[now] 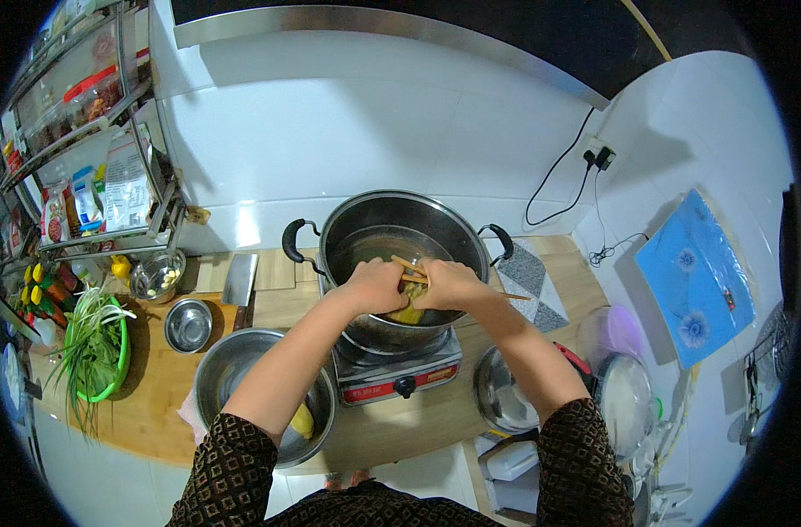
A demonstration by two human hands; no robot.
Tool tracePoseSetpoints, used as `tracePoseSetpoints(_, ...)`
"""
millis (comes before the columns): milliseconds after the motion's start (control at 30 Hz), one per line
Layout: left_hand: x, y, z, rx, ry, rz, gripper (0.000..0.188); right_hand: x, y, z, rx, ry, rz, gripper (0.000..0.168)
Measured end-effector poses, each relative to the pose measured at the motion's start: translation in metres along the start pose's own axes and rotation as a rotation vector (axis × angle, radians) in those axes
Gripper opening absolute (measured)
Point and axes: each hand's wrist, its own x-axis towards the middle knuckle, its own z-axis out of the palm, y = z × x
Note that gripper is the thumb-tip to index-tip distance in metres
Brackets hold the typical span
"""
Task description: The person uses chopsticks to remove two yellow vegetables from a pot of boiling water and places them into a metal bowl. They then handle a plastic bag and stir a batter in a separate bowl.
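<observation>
Both hands meet above the near part of a large dark two-handled pot [400, 336], with their thumbs close together. My left hand [374, 286] and my right hand [450, 284] grip a yellowish piece of food [408, 311], mostly hidden by the fingers. Wooden chopsticks [413, 278] are also tucked in my right hand, their thin end sticking out past the wrist. Liquid shows inside the pot, which stands on a portable gas stove [400, 385]. Under my left forearm, a big steel bowl [206, 388] contains another yellow piece [303, 421].
On the left, a cutting board [156, 421] bears a green basket of leafy vegetables [104, 349], a small steel bowl [188, 326] and a cleaver [240, 280]. A glass lid [506, 392] lies right of the stove. A wire rack [110, 240] holds packets.
</observation>
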Motion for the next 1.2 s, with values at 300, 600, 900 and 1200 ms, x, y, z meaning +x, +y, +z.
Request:
tracePoseSetpoints(300,0.0,-0.007,0.008,-0.203,0.121,-0.009,0.037,0.009,0.001,0.008,0.034,0.061,-0.018,0.054)
tracePoseSetpoints(600,0.0,0.006,-0.011,0.009,-0.038,0.036,0.036,0.003,0.011,-0.002,0.102,-0.004,-0.12,0.05)
tracePoseSetpoints(900,0.004,0.035,-0.009,-0.013,-0.139,0.138,0.036,-0.085,0.043,-0.014,0.445,0.564,-0.224,0.028)
tracePoseSetpoints(1200,0.026,0.062,-0.007,0.174,-0.129,0.167,0.038,-0.178,0.083,0.088,0.837,0.574,0.307,0.018)
